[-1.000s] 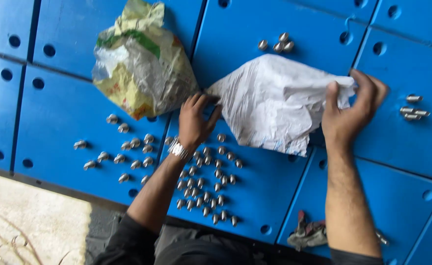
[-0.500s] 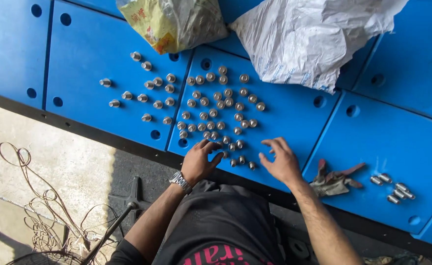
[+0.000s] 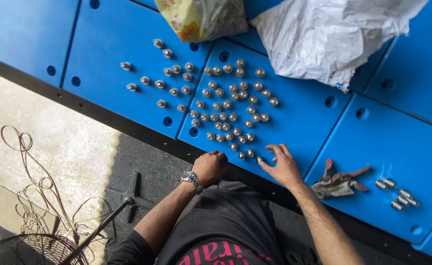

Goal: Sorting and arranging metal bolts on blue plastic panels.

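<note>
A: Closed left hand: contents?
B: Cannot tell; the fingers hide them. The yellow bag and white bag are cut off at the top edge.

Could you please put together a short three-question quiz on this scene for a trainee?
1. True or false: the right hand has its fingers on a small metal bolt at the near edge of the blue panel.
2. Which lies just to the right of the right hand? A) the white bag B) the crumpled glove C) the wire coil
3. Fill in: the left hand, with a ____ on its wrist, is closed in a fist.

Key: 1 true; 2 B; 3 wristwatch.
</note>
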